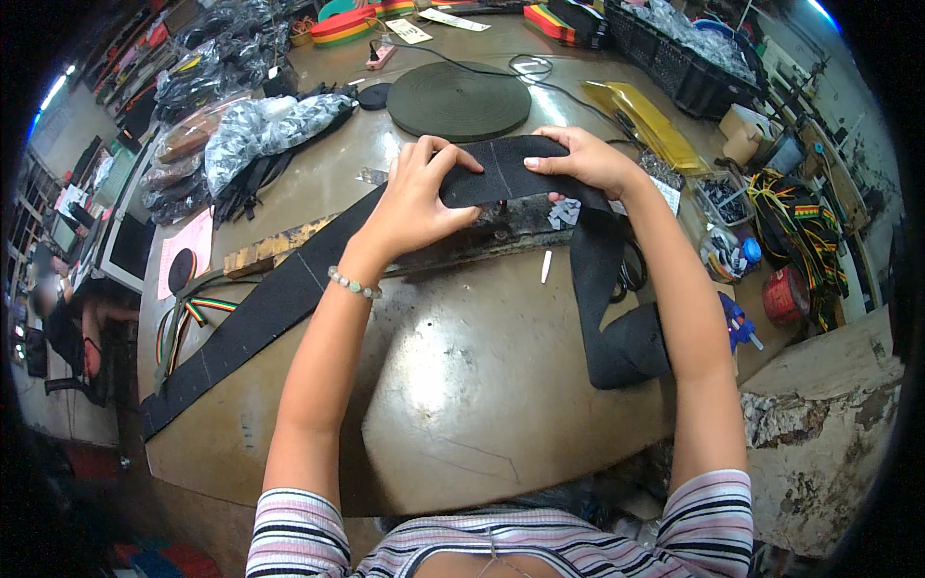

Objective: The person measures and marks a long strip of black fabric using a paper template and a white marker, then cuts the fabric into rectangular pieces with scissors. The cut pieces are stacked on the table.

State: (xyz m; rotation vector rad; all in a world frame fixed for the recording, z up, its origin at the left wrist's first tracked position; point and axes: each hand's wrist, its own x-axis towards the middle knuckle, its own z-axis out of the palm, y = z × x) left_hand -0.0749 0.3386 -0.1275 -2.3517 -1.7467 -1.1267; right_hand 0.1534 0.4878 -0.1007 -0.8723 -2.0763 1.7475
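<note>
A wide black strap with thin pale cross lines runs from the table's left edge up to both hands. My right hand grips it, thumb on top and fingers mostly hidden beneath. Over the strap arches my left hand, thumb and index finger apart, fingertips at the strap's surface. Below the strap lies a dark metal bar, partly covered. From my right hand the strap hangs down and twists into a loose black roll beside my right forearm. A white marker-like stick lies between the hands and me.
A large dark webbing coil lies beyond my hands. Plastic-wrapped bundles are piled at far left. Yellow sheets, a black crate and a red tin line the right. A yellow-black wooden strip crosses the left side.
</note>
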